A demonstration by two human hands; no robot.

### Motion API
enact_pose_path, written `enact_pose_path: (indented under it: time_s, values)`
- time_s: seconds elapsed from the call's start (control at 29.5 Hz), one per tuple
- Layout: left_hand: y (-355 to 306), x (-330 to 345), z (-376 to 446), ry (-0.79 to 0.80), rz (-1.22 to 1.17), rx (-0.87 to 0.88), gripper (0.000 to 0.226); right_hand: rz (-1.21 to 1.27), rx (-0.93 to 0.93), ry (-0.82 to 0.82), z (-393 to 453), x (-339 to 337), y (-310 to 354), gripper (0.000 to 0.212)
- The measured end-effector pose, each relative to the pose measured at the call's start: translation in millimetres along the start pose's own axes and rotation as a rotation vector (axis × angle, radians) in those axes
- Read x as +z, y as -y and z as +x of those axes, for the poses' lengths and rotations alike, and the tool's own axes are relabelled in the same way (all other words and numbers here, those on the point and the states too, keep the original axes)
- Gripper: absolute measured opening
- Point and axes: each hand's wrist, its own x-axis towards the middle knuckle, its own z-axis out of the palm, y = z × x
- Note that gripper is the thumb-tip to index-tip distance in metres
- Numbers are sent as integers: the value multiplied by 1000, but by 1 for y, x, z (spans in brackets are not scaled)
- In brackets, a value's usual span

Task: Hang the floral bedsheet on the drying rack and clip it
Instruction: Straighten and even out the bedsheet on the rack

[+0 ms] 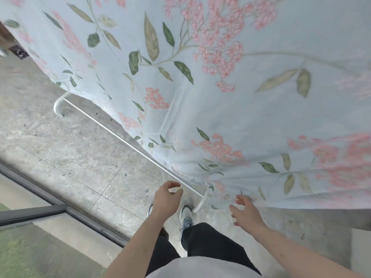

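Note:
The floral bedsheet point(230, 109), pale blue with pink blossoms and green leaves, hangs draped over the drying rack and fills most of the view. Only the rack's white base bar point(120, 135) and its curved feet show below the sheet's hem. My left hand point(166, 197) hovers just left of the sheet's lower corner, fingers loosely curled and holding nothing. My right hand point(246, 213) is spread right beneath the hem, fingers relaxed, apart from the cloth. No clips are visible.
Grey stone floor tiles point(70, 153) lie under the rack. A dark door track point(66, 209) runs diagonally at lower left, with green ground beyond it. My feet in pale sneakers point(186, 215) stand by the rack's near foot.

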Motion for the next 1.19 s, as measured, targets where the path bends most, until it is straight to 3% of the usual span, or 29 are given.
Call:
enact_pose_path:
  time_s: [0.2,0.34,0.41,0.48,0.54,0.65,0.85,0.92,1.09,1.19]
  values:
    - [-28,-35,-29,12,193,74,14,267,27,-21,-21,-10,21,48]
    - [-50,-47,-37,1,207,110,14,432,164,-41,-29,-19,13,41]
    - [-62,-47,-46,-8,219,126,13,641,293,-60,-32,-28,2,39]
    - [-70,-47,-53,-11,186,124,13,768,345,-183,-35,-36,-2,47]
    - [-78,-40,-61,-11,157,116,12,674,233,-317,-32,-47,-8,47]
    - [-83,-33,-68,-7,113,120,12,544,121,-381,-24,-58,-7,26]
    - [-87,-27,-84,-79,71,126,14,575,198,-556,0,-86,-14,42]
    - [-86,-27,-88,-81,68,123,14,601,256,-532,10,-85,-12,47]
    - [-78,-41,-97,-132,36,111,14,760,401,-155,-3,-47,8,63]
    - [-79,-60,-99,-176,32,99,14,864,472,19,-4,-28,35,52]
